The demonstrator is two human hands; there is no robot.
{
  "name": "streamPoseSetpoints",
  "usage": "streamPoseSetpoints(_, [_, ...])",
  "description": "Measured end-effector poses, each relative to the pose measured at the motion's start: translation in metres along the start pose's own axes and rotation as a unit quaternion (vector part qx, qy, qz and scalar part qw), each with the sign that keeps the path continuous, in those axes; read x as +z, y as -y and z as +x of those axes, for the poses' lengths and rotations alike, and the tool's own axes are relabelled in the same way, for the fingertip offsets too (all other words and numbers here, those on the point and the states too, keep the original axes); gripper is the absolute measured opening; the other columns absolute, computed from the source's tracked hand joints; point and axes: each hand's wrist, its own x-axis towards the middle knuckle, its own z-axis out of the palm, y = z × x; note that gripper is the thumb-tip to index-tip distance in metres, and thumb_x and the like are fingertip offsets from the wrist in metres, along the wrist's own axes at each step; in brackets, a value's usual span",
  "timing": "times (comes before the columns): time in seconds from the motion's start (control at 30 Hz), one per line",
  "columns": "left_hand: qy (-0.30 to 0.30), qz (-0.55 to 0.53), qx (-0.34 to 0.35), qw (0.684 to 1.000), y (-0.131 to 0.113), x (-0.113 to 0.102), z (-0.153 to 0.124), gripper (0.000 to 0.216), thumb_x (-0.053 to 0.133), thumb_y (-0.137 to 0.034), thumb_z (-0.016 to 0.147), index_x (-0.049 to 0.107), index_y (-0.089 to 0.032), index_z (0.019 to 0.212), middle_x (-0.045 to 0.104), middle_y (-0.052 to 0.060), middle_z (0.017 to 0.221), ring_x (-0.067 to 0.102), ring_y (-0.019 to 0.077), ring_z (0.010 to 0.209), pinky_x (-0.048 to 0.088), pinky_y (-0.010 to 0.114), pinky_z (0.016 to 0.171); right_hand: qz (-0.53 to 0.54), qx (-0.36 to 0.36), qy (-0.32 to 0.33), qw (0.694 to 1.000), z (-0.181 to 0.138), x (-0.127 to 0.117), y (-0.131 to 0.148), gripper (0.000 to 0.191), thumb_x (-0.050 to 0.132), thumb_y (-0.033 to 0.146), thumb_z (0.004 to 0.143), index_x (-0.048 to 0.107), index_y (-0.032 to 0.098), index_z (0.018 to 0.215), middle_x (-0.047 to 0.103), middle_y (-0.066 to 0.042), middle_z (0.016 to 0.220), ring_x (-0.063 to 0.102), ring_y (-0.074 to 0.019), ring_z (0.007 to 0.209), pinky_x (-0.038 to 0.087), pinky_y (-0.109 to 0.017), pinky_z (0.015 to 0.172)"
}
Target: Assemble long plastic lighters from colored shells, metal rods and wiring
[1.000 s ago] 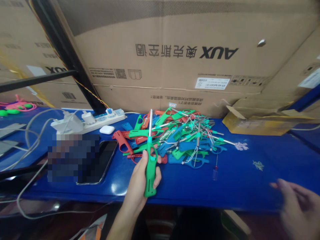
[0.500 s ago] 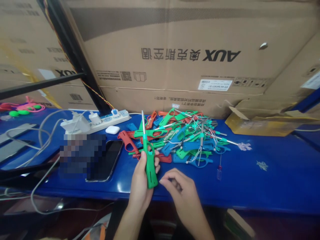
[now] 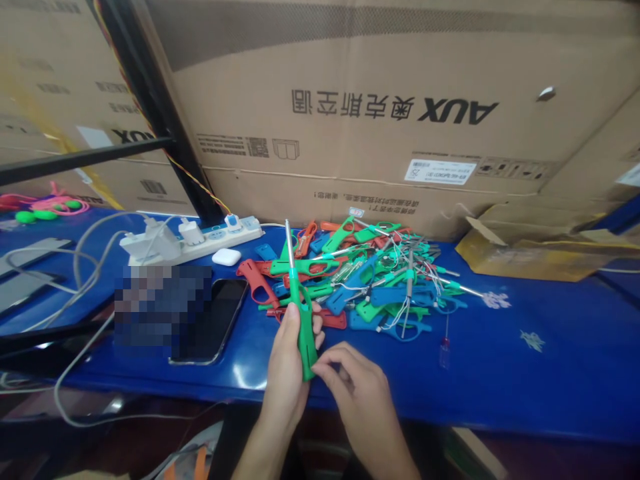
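My left hand [image 3: 284,363] is wrapped around the green handle of a long-nosed lighter [image 3: 307,343], its metal tube tilted up and away from me. Thumb and fingers close on the handle below the trigger loop. My right hand [image 3: 361,387] is closed in a pinch, its fingertips at the lower right end of the handle. Whatever sits between those fingertips is too small or hidden to make out. Just beyond lies a heap of red, green and blue lighter parts [image 3: 353,287] with metal tubes and white wires.
A small screwdriver [image 3: 445,352] lies right of the heap. An open cardboard box [image 3: 530,257] stands at the back right. On the left are a power strip [image 3: 215,237] with chargers, a white earphone case [image 3: 227,257], a phone [image 3: 227,313] and loose cables. Large cartons [image 3: 350,60] back the blue table.
My right hand has moved left and up, bringing its pinched fingertips to the lower end of the lighter handle. My left hand keeps its grip, and the view has shifted slightly.
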Motion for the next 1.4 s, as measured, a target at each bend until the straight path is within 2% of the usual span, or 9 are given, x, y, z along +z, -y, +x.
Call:
streamPoseSetpoints(0.2, [-0.027,0.005,0.015,0.999,0.001,-0.001,-0.001,0.049,0.079,-0.062,0.080,0.076,-0.017,0.100,0.068,0.003,0.081,0.063,0.0123,0.073,0.053,0.020,0.069,-0.014,-0.033,-0.010,0.999,-0.003,0.002,-0.002,0.017,0.062,0.027,0.100,0.072,0.024,0.088,0.071,0.001,0.083,0.066,-0.0133,0.071,0.045,-0.021,0.066])
streamPoseSetpoints(0.4, [-0.051,-0.042,0.079,0.995,-0.002,-0.002,-0.002,0.049,0.079,-0.062,0.080,0.074,-0.019,0.103,0.070,0.003,0.090,0.063,0.0114,0.072,0.051,0.020,0.065,-0.022,-0.086,-0.067,0.994,-0.011,0.021,-0.002,0.024,0.055,0.022,0.104,0.077,0.023,0.097,0.074,-0.003,0.086,0.071,-0.0154,0.075,0.052,-0.023,0.073])
streamPoseSetpoints(0.5, [-0.062,-0.065,0.104,0.990,-0.002,-0.004,-0.001,0.046,0.079,-0.060,0.082,0.073,-0.023,0.109,0.071,0.002,0.098,0.065,0.0111,0.077,0.054,0.021,0.072,-0.038,-0.114,-0.106,0.987,-0.012,0.028,-0.001,0.021,0.058,0.022,0.102,0.079,0.023,0.102,0.075,-0.004,0.086,0.072,-0.0153,0.073,0.054,-0.023,0.071])
streamPoseSetpoints(0.63, [-0.081,-0.091,0.113,0.986,-0.002,-0.007,-0.002,0.051,0.076,-0.065,0.082,0.073,-0.020,0.106,0.071,0.003,0.096,0.068,0.0130,0.080,0.057,0.026,0.082,-0.100,-0.188,-0.189,0.959,-0.011,0.031,0.000,0.020,0.064,0.032,0.100,0.079,0.021,0.108,0.078,-0.010,0.109,0.075,-0.0174,0.078,0.058,-0.025,0.068])
streamPoseSetpoints(0.73, [-0.063,-0.088,0.146,0.983,-0.001,-0.007,-0.005,0.056,0.069,-0.072,0.083,0.073,-0.019,0.102,0.069,0.003,0.091,0.067,0.0149,0.081,0.057,0.026,0.079,-0.113,-0.209,-0.203,0.950,-0.011,0.034,-0.001,0.023,0.063,0.033,0.101,0.075,0.019,0.116,0.078,-0.010,0.115,0.078,-0.0205,0.091,0.061,-0.028,0.082])
streamPoseSetpoints(0.87, [0.005,-0.058,0.145,0.988,0.002,-0.008,-0.009,0.054,0.066,-0.070,0.087,0.069,-0.024,0.113,0.070,0.003,0.097,0.067,0.0160,0.084,0.057,0.029,0.081,-0.080,-0.180,-0.210,0.958,-0.013,0.034,-0.003,0.018,0.065,0.026,0.099,0.070,0.019,0.115,0.080,-0.007,0.109,0.078,-0.0192,0.096,0.060,-0.027,0.084])
streamPoseSetpoints(1.07, [0.080,-0.002,0.141,0.987,0.008,-0.009,-0.010,0.059,0.061,-0.068,0.092,0.064,-0.024,0.130,0.065,0.010,0.137,0.061,0.0263,0.128,0.049,0.039,0.107,-0.174,-0.182,-0.213,0.944,-0.021,-0.013,-0.014,0.023,0.067,0.020,0.097,0.069,0.022,0.120,0.077,-0.006,0.118,0.074,-0.0218,0.105,0.053,-0.036,0.097])
streamPoseSetpoints(1.23, [0.071,0.062,0.134,0.986,0.008,-0.004,-0.004,0.053,0.068,-0.053,0.094,0.054,-0.026,0.137,0.062,0.010,0.144,0.070,0.0230,0.110,0.053,0.037,0.097,-0.243,-0.188,-0.176,0.935,-0.036,-0.062,-0.041,0.021,0.066,0.024,0.098,0.068,0.023,0.119,0.077,-0.005,0.117,0.073,-0.0216,0.099,0.054,-0.036,0.088])
streamPoseSetpoints(1.4, [0.105,0.142,0.103,0.979,0.010,-0.003,0.004,0.053,0.077,-0.047,0.086,0.055,-0.022,0.128,0.069,0.013,0.134,0.071,0.0247,0.110,0.054,0.033,0.086,-0.297,-0.179,-0.175,0.922,-0.046,-0.076,-0.065,0.023,0.063,0.029,0.102,0.068,0.023,0.123,0.076,-0.004,0.122,0.069,-0.0218,0.104,0.054,-0.036,0.091])
